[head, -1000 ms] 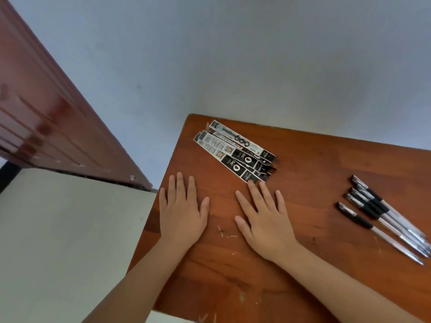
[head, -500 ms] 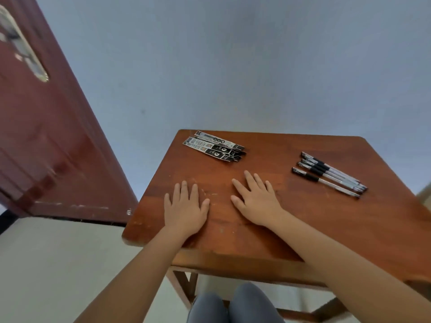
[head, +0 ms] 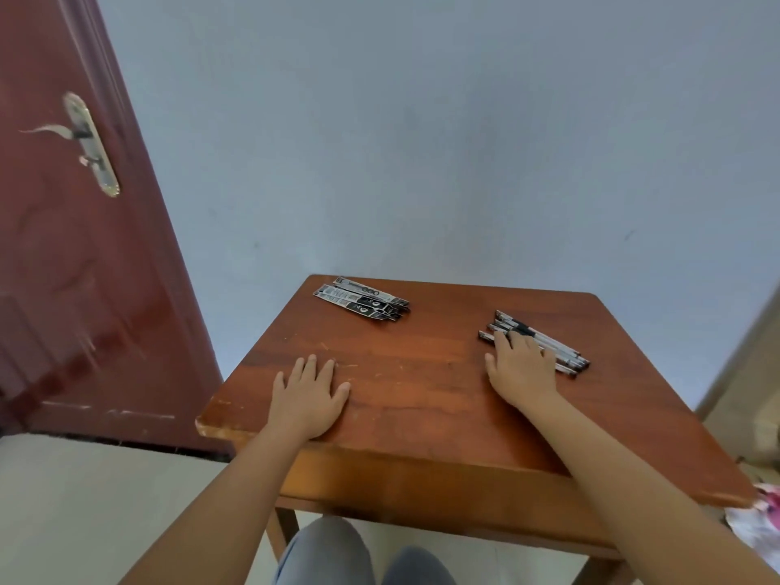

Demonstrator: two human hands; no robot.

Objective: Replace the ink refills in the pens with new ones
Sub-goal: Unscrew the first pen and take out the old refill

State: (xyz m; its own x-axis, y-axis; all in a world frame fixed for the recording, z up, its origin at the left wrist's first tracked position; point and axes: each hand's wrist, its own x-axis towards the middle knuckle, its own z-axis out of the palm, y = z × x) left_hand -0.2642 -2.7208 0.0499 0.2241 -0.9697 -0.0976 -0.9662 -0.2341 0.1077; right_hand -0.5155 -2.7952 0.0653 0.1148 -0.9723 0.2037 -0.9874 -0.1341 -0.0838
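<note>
Several clear pens (head: 557, 347) with black grips lie side by side at the right of the small wooden table (head: 422, 373). My right hand (head: 519, 367) lies over their near ends, fingers stretched forward and touching them; it hides part of the bundle. A stack of black-and-white refill packets (head: 363, 304) rests at the table's far left corner. My left hand (head: 310, 396) lies flat on the wood near the front left edge, holding nothing.
A dark red door (head: 76, 247) with a metal handle (head: 90, 143) stands to the left. A grey wall rises behind the table. My knees (head: 363, 555) show under the front edge. Some pink and white fabric (head: 759, 525) lies on the floor at the right.
My right hand has moved from the middle of the table to the right onto the pens. The camera has pulled back and tilted up. My left hand has stayed flat.
</note>
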